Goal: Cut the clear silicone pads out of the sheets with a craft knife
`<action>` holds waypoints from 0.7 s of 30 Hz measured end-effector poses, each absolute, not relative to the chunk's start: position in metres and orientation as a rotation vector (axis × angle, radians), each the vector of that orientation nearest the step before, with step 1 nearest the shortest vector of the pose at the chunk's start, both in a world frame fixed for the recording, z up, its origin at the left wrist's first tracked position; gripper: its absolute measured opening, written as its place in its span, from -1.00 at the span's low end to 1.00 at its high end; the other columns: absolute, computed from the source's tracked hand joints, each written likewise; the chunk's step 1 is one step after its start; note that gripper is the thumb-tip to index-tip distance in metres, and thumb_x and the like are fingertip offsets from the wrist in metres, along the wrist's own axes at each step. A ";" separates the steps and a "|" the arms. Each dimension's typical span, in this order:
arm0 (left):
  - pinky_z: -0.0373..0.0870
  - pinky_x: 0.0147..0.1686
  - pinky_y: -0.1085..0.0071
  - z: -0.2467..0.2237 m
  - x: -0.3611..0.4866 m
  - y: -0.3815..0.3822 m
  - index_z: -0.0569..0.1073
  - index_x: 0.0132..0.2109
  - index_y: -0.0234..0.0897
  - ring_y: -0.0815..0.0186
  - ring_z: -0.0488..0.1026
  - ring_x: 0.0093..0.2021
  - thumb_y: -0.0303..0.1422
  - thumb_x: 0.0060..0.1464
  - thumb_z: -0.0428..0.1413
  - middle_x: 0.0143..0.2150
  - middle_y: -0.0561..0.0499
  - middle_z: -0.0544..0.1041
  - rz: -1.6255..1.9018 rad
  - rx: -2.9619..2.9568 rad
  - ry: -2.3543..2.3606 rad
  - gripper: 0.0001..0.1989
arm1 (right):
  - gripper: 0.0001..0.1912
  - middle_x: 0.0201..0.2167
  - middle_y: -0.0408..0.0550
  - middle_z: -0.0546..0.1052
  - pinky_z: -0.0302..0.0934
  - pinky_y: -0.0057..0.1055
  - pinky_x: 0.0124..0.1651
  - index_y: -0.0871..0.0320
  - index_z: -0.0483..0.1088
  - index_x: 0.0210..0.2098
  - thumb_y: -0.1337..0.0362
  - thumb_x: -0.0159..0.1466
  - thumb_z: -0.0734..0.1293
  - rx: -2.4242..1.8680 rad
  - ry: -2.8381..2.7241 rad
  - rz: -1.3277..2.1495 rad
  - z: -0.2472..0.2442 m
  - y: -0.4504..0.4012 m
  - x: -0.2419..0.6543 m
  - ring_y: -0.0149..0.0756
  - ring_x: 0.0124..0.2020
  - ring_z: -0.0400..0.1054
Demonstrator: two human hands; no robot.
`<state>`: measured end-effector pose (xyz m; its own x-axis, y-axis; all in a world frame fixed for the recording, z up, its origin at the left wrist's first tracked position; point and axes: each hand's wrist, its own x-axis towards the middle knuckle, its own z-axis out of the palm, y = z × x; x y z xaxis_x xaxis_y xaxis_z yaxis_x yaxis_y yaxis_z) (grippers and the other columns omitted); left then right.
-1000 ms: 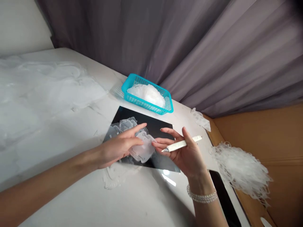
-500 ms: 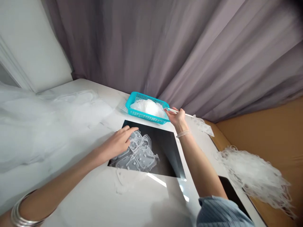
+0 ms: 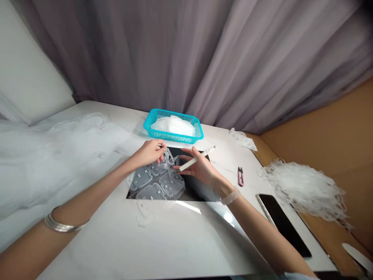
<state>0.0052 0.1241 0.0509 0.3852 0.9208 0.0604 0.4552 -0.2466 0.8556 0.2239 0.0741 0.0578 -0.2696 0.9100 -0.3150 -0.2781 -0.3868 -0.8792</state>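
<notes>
My left hand (image 3: 151,151) is closed at the upper edge of a translucent embossed plastic sheet (image 3: 163,184), its fingertips pinching a thin clear strip (image 3: 169,157) that rises off the sheet. In my right hand (image 3: 202,167) is a slim white pen-like tool (image 3: 198,158), slanting down to a dark tip close to the strip. Some right fingers are stretched out beside the strip; whether they touch it I cannot tell. Under the sheet lies a dark mat (image 3: 198,190). Rounded panels with small raised dots show on the sheet.
A turquoise basket (image 3: 175,139) holding white translucent pieces stands behind the mat. To the right lie pink thread snips (image 3: 240,177), a phone (image 3: 284,223), a crumpled white piece (image 3: 243,139) and a heap of clear strips (image 3: 304,190). Cloudy plastic (image 3: 58,163) covers the left side.
My right hand has come from beside the basket to over the sheet with the white tool. My left hand has gone from a stretched finger to a pinch, and loose strips are lifted off the sheet.
</notes>
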 end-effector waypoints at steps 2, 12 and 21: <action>0.28 -0.52 0.42 0.060 0.023 0.139 0.42 -0.23 -0.28 0.26 0.51 -0.54 -0.21 0.17 0.06 -0.45 -0.10 0.60 0.745 1.847 1.165 -0.79 | -0.56 -0.26 0.16 0.61 0.47 -0.16 -0.11 0.25 0.32 0.07 0.05 0.47 0.07 -1.066 -0.856 1.779 0.058 0.089 0.228 -0.16 -0.31 0.60; 0.43 -0.02 0.27 0.059 0.085 0.166 0.18 0.34 -0.36 0.14 0.53 0.02 -0.45 0.24 -0.04 0.07 -0.27 0.55 0.872 2.113 1.140 -0.46 | -0.61 -0.33 -0.04 0.51 0.47 -0.22 -0.31 0.12 0.30 -0.04 0.11 0.48 -0.06 -1.253 -0.541 1.144 0.051 0.094 0.323 -0.25 -0.45 0.55; 0.32 0.21 0.02 0.007 0.018 0.028 0.45 0.15 -0.48 -0.06 0.39 0.23 -0.40 0.33 -0.10 0.17 -0.32 0.50 0.546 2.800 1.181 -0.61 | -0.41 -0.53 -0.08 0.50 0.26 -0.46 -0.54 0.17 0.48 -0.23 -0.21 0.36 0.12 -1.366 -1.290 0.920 0.049 0.060 0.287 -0.34 -0.54 0.39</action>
<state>0.0176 0.0279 0.0068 0.6449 0.7030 0.2998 0.6838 -0.7060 0.1844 0.2875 0.0597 0.0492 0.1408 0.9845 0.1043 0.2215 0.0713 -0.9726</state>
